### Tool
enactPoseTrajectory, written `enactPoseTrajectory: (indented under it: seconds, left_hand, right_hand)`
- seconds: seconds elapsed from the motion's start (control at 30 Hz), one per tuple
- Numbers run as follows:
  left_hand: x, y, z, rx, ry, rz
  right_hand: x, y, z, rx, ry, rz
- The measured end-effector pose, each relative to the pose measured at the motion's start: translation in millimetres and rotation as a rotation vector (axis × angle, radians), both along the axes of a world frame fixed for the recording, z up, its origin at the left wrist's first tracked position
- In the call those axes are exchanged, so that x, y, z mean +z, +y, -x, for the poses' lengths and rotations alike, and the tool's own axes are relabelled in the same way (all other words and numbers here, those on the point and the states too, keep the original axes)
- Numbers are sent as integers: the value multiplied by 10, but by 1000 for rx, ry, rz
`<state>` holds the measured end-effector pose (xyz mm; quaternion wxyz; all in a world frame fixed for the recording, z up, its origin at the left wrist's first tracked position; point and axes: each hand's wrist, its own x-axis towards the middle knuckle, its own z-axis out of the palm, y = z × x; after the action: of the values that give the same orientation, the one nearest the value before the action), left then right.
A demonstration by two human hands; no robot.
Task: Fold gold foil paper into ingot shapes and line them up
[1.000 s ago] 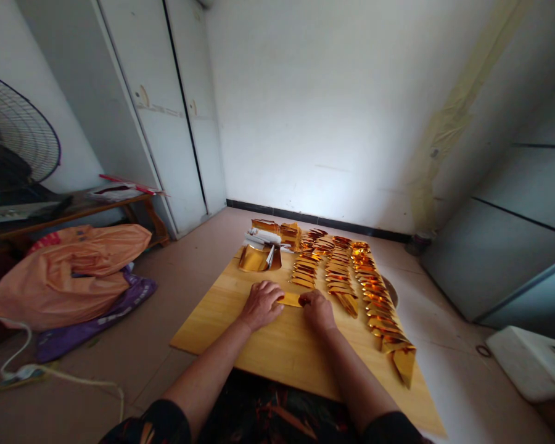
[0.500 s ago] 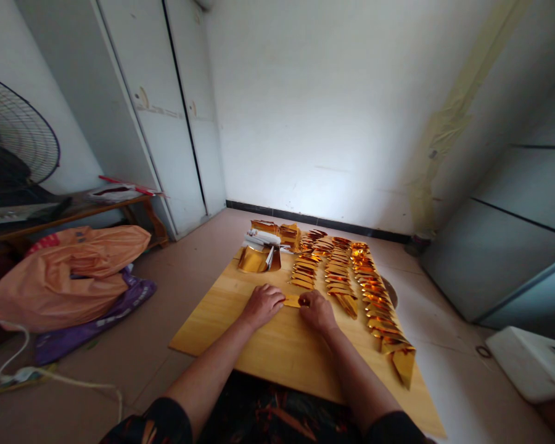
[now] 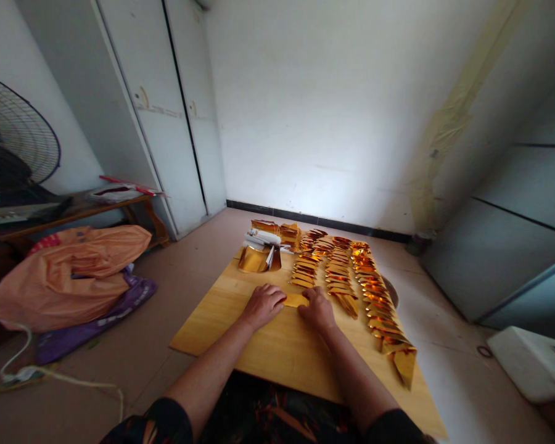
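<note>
A narrow strip of gold foil paper (image 3: pixel 295 300) lies low over the wooden board, stretched between my two hands. My left hand (image 3: pixel 264 306) has its fingers closed on the strip's left end. At the right end my right hand (image 3: pixel 318 309) pinches it between thumb and fingers. Just beyond, rows of folded gold paper pieces (image 3: pixel 340 271) overlap one another, and the longest row (image 3: pixel 374 302) runs down the board's right side. Behind my left hand stands a curved stack of gold sheets (image 3: pixel 253 259) with white paper (image 3: pixel 263 237) by it.
The wooden board (image 3: pixel 213 327) is low, close to my lap. On the left are an orange bag (image 3: pixel 69 277), a purple bag (image 3: pixel 97 333), a white cord (image 3: pixel 83 382) and a fan (image 3: pixel 18 135). A white box (image 3: pixel 531 364) sits on the floor at right.
My right hand has shifted its fingers at the strip's right end, and more of the gold strip shows between my hands. My left hand stays almost still.
</note>
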<state>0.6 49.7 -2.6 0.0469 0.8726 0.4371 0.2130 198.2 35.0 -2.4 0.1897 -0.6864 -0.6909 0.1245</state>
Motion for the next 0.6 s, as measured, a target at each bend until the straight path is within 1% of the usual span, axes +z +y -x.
enactPoseTrajectory:
  seconds: [0.13, 0.27, 0.43, 0.6]
  left_hand:
    - [-54, 16, 1, 27, -36, -18]
    - [-73, 7, -35, 54, -72, -38]
    - [-47, -31, -114, 89, -105, -109]
    - [-4, -71, -126, 89, -80, -133]
  right_hand:
    - [2, -14, 0, -4, 49, -35]
    - [30, -52, 29, -13, 88, -98]
    - [-15, -90, 35, 6, 142, -187]
    - [-88, -107, -7, 77, 157, -212]
